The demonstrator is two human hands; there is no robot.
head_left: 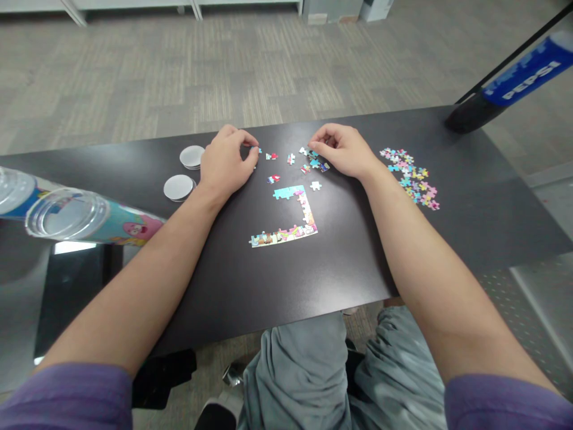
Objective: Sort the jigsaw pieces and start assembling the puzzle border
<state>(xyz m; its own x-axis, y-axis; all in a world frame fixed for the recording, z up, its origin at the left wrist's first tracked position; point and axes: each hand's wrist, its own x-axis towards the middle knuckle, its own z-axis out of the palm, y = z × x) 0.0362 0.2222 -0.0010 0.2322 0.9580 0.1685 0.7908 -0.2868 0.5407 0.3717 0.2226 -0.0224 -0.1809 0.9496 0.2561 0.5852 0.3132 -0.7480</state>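
Note:
My left hand (pixel 230 158) is closed at the far side of the table, thumb and index finger pinching a small teal puzzle piece (pixel 260 150). Opposite it, my right hand (pixel 344 150) has its fingers curled together over a loose cluster of puzzle pieces (pixel 314 163); whatever is between its fingertips is hidden. Several single pieces, among them a red and white puzzle piece (pixel 273 178), lie between the hands. Nearer to me is a joined puzzle border (pixel 286 235), with a bottom row, a right side and a short teal top row.
A larger heap of puzzle pieces (pixel 412 179) lies on the right of the dark table (pixel 286 286). White discs (pixel 179 187) are stacked at left. Clear-topped cylinders (pixel 67 215) and a black tablet (pixel 71 286) stand or lie closer. A Pepsi-labelled cylinder (pixel 523 77) rises at the far right.

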